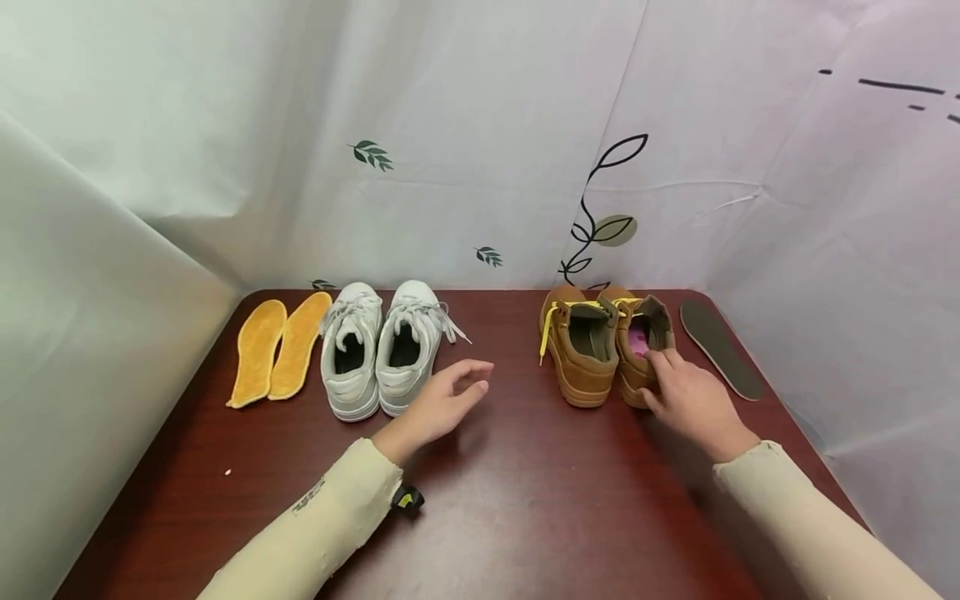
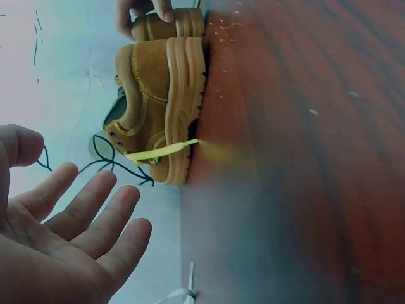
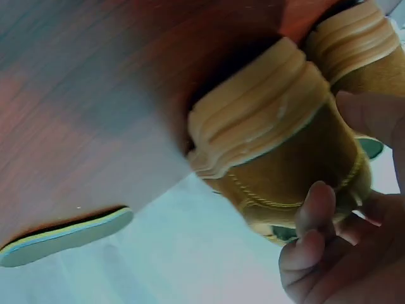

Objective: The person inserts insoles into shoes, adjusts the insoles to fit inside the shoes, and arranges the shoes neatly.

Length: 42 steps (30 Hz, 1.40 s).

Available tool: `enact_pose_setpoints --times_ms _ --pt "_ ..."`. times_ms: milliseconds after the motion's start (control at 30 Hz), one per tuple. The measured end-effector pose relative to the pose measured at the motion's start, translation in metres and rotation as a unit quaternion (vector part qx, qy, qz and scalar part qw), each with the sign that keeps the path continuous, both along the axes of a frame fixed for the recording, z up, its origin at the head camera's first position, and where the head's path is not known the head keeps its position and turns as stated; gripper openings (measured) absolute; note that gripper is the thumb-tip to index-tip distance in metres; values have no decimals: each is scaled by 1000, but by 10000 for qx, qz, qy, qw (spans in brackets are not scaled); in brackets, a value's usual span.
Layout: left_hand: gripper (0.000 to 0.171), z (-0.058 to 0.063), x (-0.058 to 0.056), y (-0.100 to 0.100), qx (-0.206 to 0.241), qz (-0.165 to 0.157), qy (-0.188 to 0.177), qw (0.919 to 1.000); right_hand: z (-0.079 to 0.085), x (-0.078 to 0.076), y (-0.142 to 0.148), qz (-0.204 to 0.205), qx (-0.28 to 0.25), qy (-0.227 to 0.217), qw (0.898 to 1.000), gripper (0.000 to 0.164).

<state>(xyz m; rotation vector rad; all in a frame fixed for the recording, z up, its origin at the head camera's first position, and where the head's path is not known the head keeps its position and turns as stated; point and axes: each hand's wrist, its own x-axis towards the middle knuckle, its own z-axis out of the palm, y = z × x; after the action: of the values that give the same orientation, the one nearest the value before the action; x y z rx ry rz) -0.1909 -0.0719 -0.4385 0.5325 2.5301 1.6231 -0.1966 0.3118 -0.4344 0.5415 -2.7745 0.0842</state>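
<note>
Brown shoe point(image 3: 294, 158): stood at right grip point(image 1: 690, 396), toe and long axis pointing away
Texture: looked suede-like, stitched; ridged sole point(image 3: 253, 117)
Right grip: pinched the shoe's heel
Left grip point(image 1: 444, 402): hung relaxed, empty

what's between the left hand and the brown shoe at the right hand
The other brown shoe, with a bare stretch of table before it on the left hand's side; the head view shows this.

On the red-brown table point(image 1: 525, 492), yellow insoles point(image 1: 260, 346), white shoes point(image 1: 352, 385), brown shoes point(image 1: 588, 371) and a dark insole point(image 1: 720, 350) are lining the far edge from left corner to right.
</note>
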Motion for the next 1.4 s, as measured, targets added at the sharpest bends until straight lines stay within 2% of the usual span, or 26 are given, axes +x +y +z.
enact_pose_setpoints --times_ms 233,300,467,500,733,867,1033,1200,1400 --pt "33 -7 2 -6 4 -86 125 9999 0 -7 7 -80 -259 -743 9969 48" --pt "34 -6 4 -7 33 -83 177 9998 4 -8 6 -91 -258 -930 9953 44" --pt "34 -10 4 -9 -18 -67 177 9998 9 -11 3 -190 -321 -1219 9918 33" --pt "34 -15 2 -11 -28 -82 190 9998 9 -11 3 -221 -338 -1230 9916 33" --pt "34 -17 4 -13 -165 -108 114 9997 5 -11 3 -358 -367 -1154 9920 34" --pt "35 -18 5 -14 -257 -202 -92 9994 3 -9 2 -491 -499 -1131 9911 33" --pt "34 -18 5 -16 -75 -438 -458 9980 3 -6 -1 -561 -650 -963 9916 28" --pt "33 -20 8 -18 -118 -568 -588 9966 2 -2 -2 -606 -704 -984 9908 28" --pt "33 -20 8 -21 -114 -441 -551 9974 -2 -1 -2 -686 -942 -904 9891 28"
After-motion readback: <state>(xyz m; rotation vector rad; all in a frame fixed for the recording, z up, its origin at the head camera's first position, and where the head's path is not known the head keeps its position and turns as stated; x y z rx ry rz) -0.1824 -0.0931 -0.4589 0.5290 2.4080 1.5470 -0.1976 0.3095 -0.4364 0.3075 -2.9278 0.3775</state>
